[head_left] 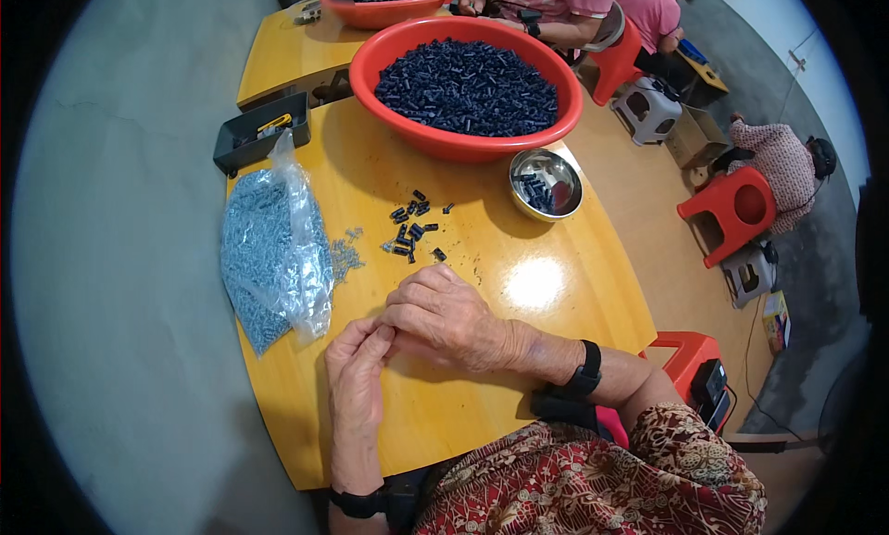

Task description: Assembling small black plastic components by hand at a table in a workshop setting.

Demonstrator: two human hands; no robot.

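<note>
Yellow table [500, 415]: black parts [414, 232] lie loose on it, between clear bag [301, 248] and steel bowl [562, 176]. Left hand [357, 364] and right hand [447, 314] meet nearer the body; fingertips partly hidden, cannot tell whether either grip is clamped on anything.

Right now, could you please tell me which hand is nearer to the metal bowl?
Right. The right hand is below-left of the metal bowl in the picture; the left hand is farther below-left.
</note>
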